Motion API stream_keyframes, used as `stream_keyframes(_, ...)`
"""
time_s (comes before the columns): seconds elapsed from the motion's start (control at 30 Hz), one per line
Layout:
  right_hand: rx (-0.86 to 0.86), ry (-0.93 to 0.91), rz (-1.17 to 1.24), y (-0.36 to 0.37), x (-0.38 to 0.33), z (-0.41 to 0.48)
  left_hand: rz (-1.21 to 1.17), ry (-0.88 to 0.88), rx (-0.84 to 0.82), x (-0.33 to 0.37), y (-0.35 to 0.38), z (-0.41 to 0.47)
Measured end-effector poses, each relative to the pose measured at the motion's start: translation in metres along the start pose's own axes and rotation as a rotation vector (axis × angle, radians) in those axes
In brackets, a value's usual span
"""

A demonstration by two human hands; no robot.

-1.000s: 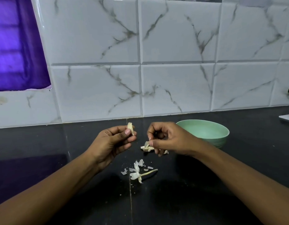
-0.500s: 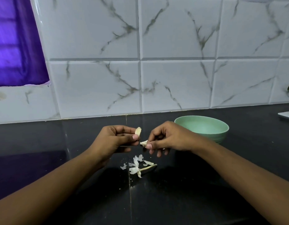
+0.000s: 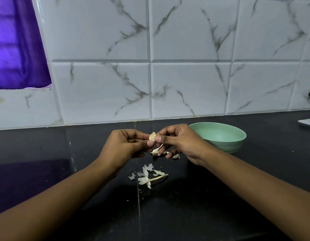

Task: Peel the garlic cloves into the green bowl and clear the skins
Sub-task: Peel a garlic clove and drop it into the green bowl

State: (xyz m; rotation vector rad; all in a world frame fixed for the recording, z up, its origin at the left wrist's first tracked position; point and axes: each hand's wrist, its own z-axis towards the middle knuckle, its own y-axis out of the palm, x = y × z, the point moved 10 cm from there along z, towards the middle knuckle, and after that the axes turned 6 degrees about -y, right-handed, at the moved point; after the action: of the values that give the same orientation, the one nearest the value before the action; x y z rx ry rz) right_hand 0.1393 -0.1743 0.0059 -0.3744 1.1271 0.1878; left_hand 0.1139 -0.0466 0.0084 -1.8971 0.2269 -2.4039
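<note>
- Green bowl (image 3: 220, 139) sits just right of the right hand (image 3: 181, 142), blocking that side.
- Garlic skins (image 3: 148, 176) litter the bench (image 3: 46, 153) near the hands.
- Tiled wall (image 3: 185, 84) closes the rear.

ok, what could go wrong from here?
1. The garlic clove is pinched between the left hand and right hand over the counter, short of the green bowl; a slip likely lands it among the skins.
2. Small flakes lie scattered; clearing may miss some.

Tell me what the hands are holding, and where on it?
Both pinch one garlic clove: left hand its lower end, right hand its right edge.
</note>
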Motion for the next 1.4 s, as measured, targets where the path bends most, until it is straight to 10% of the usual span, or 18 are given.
stream_keyframes(1.4, 0.067, 0.043, -0.057, 0.000, -0.002, -0.004, -0.278, -0.189, -0.010, -0.021, 0.005, 0.004)
